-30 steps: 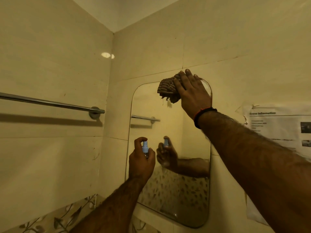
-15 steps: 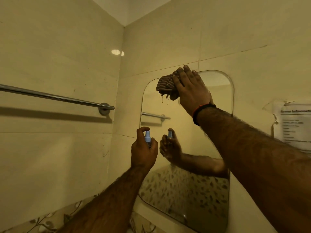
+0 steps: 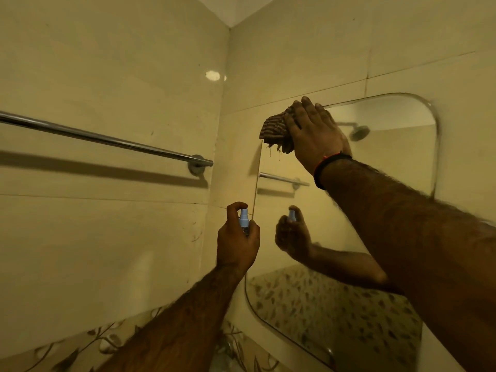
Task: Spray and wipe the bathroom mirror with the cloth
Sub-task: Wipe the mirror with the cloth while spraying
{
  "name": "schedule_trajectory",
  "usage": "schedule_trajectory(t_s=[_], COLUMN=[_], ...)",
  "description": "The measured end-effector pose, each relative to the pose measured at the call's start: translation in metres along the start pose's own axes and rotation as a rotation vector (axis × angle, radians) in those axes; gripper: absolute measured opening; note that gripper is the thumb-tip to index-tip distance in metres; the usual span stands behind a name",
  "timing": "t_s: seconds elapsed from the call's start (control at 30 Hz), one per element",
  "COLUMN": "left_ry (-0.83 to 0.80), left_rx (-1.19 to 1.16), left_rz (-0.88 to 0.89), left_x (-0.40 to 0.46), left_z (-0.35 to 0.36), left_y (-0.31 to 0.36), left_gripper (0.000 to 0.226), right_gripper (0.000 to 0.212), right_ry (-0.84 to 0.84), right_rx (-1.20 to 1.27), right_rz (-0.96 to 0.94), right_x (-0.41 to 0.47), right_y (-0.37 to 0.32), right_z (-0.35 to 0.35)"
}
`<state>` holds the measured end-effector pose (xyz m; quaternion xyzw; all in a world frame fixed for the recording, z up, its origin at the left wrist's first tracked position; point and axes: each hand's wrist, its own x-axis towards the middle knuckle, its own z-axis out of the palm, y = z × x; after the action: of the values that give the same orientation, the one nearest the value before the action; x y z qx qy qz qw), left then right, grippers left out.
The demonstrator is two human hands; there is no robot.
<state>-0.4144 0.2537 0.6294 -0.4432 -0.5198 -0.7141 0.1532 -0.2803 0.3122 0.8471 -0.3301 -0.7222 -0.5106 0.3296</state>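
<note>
Head view of a tiled bathroom corner. Nearest, at about 6 o'clock, the left forearm rises from the lower edge; the left hand [image 3: 237, 241] is wrapped around a small spray bottle [image 3: 244, 220] with a pale blue nozzle, the index finger resting on top of the nozzle, which points toward the mirror's left edge. From 4 o'clock the right forearm crosses the frame diagonally, a dark wristband with a red thread [image 3: 328, 167] at the wrist. The right hand [image 3: 314, 132], at about 1 o'clock, lies flat with fingers spread over a striped brown cloth [image 3: 275, 128], pressing it against the upper left corner of the mirror [image 3: 397, 167]; frayed threads hang from the cloth's lower edge. The mirror, frameless with rounded corners, occupies the right wall from 1 to 5 o'clock and reflects the left hand with the bottle, a shower head, a towel rail and leaf-patterned tiles. On the left wall, at 9 o'clock, a chrome towel rail [image 3: 107, 140] runs toward the corner, its shadow just below. Leaf-patterned border tiles [image 3: 80, 347] line the base at 7 o'clock
</note>
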Motion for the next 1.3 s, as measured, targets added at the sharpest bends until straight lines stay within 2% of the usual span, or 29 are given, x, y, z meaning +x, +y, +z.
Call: schedule_trajectory(t_s=[0.23, 0.47, 1.0, 1.3], left_ry=[0.006, -0.006, -0.016, -0.062], left_rx=[0.038, 0.051, 0.132, 0.178], left_rz=[-0.051, -0.082, -0.105, -0.169], left_x=[-0.011, -0.027, -0.073, -0.102], left_z=[-0.009, -0.011, -0.032, -0.043], left_y=[-0.02, -0.038, -0.063, -0.078], left_gripper=[0.04, 0.039, 0.037, 0.039], right_gripper=[0.073, 0.065, 0.062, 0.061], right_ry=[-0.043, -0.051, -0.183, -0.338], right_rx=[0.028, 0.093, 0.225, 0.351], right_rz=[-0.027, -0.092, -0.257, -0.371], right_x=[0.012, -0.013, -0.124, -0.214], right_y=[-0.023, -0.061, -0.158, -0.206], right_z=[0.008, 0.025, 0.073, 0.099])
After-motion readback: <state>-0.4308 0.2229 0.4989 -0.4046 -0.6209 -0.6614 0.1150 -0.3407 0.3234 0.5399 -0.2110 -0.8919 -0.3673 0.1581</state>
